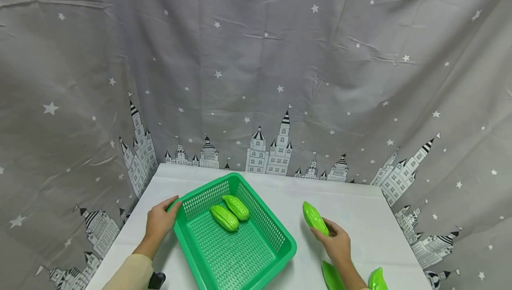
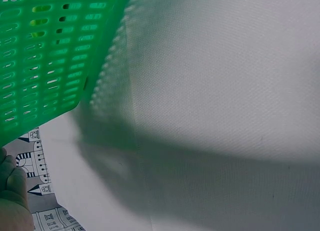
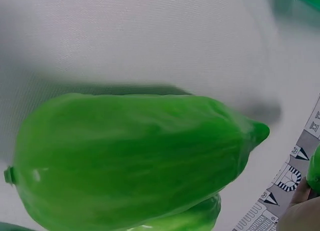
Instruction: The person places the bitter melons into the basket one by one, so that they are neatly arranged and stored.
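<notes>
A green plastic basket (image 1: 236,256) with slotted walls stands on the table, two green papayas (image 1: 225,218) side by side in its far part. My left hand (image 1: 161,219) grips the rim at its left corner; the basket's outer wall (image 2: 45,56) fills the upper left of the left wrist view. Out to the right of the basket, my right hand (image 1: 337,241) holds another green papaya (image 1: 313,216) above the table, its far end pointing up and left. Near my right forearm lie more papayas (image 1: 377,279); a large papaya (image 3: 135,161) fills much of the right wrist view.
The white-covered table (image 1: 360,201) ends at a grey curtain (image 1: 248,59) printed with castles and stars. One green piece (image 1: 330,276) is partly covered by my right forearm. A small black object (image 1: 157,280) shows beside the left sleeve.
</notes>
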Tool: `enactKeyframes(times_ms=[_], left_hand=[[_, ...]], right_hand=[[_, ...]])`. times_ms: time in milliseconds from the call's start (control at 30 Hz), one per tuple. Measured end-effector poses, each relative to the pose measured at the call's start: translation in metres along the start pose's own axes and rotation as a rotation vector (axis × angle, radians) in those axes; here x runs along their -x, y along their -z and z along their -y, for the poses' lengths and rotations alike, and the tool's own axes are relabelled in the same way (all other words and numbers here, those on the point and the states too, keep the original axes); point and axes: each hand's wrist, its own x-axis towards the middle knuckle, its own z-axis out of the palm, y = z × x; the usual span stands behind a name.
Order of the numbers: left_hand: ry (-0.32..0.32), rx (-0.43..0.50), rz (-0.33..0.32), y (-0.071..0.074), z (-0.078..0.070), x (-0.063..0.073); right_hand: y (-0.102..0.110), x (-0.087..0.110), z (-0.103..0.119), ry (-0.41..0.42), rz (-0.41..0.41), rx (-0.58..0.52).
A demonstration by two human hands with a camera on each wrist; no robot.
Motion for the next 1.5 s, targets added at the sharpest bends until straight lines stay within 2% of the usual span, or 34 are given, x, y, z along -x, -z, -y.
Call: enactKeyframes(times_ms=[500,867,1167,1500], left_hand=[[0.001,0.001,-0.004,0.0,-0.001,0.001],[0.0,0.0,-0.009,0.0,0.002,0.0],[0.007,-0.008,-0.005,0.001,0.001,0.001],[0.016,-0.005,-0.004,0.0,-0.001,0.0]], right_hand=[[-0.002,0.0,0.004,-0.001,0.003,-0.053],[-0.003,0.0,0.005,-0.01,-0.002,-0.037],[-0.012,0.001,0.022,0.053,0.019,-0.093],[-0.016,-0.002,0.036,0.088,0.015,-0.09]])
